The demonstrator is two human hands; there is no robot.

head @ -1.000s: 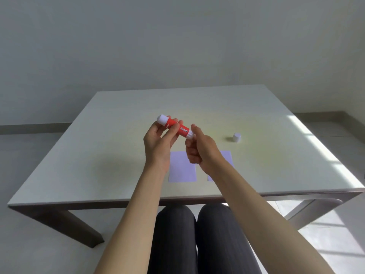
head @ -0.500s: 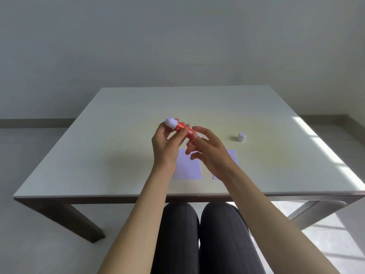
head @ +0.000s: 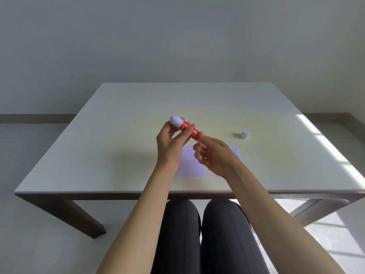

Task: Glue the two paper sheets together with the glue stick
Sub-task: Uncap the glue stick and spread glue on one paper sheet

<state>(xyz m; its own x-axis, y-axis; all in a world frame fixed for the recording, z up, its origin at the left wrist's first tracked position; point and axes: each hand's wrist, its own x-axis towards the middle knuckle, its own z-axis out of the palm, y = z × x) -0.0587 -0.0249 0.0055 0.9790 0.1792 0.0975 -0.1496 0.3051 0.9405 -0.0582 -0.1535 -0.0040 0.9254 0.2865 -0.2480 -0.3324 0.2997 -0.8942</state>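
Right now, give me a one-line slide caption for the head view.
Both hands hold the red glue stick above two paper sheets; its white cap stands apart on the table.

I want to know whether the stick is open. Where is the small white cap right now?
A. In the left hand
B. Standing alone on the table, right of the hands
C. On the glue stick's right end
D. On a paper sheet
B: the white cap stands alone on the table, right of both hands and beyond the paper sheets.

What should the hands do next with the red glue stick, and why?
Probably bring the red glue stick down onto the left pale purple paper sheet. Its small white cap already sits on the table, both hands hold it in the air, and the sheets look untouched.
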